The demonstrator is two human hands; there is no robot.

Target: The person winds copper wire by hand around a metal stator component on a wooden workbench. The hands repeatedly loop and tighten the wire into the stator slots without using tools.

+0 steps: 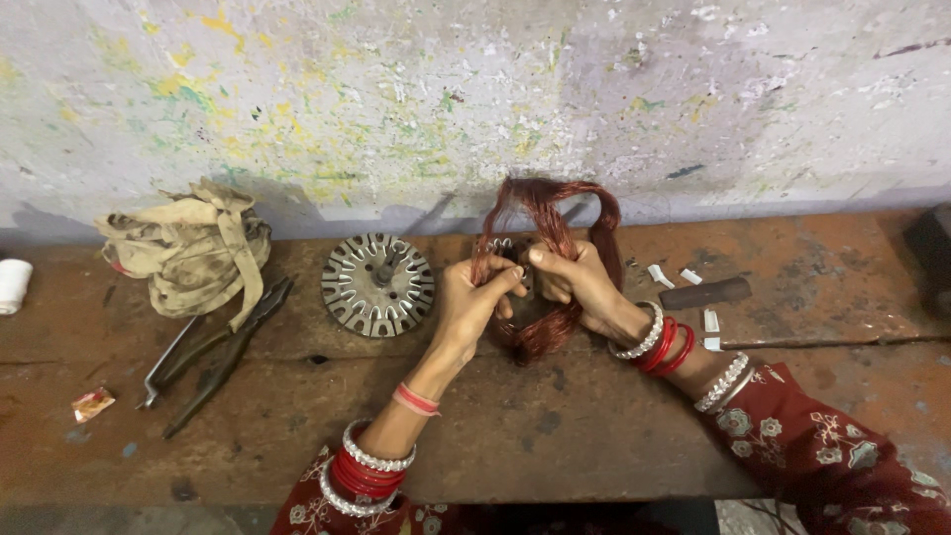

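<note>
A rusty, worn counter [555, 436] runs along a paint-flecked wall [475, 89] and carries everything. At its left lies a heap of dirty cloth strips [193, 248], with a pair of pliers [213, 352] just below it, handles pointing toward the near edge. Near the middle lies a round slotted metal stator core [377, 284], flat on the counter and untouched.

Just right of that core, both hands work a bundle of copper winding wire [550, 258], which loops up above the fingers and hangs down to the counter beneath them. The left hand [474, 297] has its grip closed on the wire from the left; the right hand [580, 282] has its grip closed on it from the right, thumb pressed over the strands. A second small metal part seems to sit behind the wire, mostly hidden.

The step in hand looks like shaping or sorting the coil. The next move likely calls for steady, even tension, so strands do not kink.

A dark flat bar [705, 293] and small white scraps [662, 276] lie to the right.
</note>
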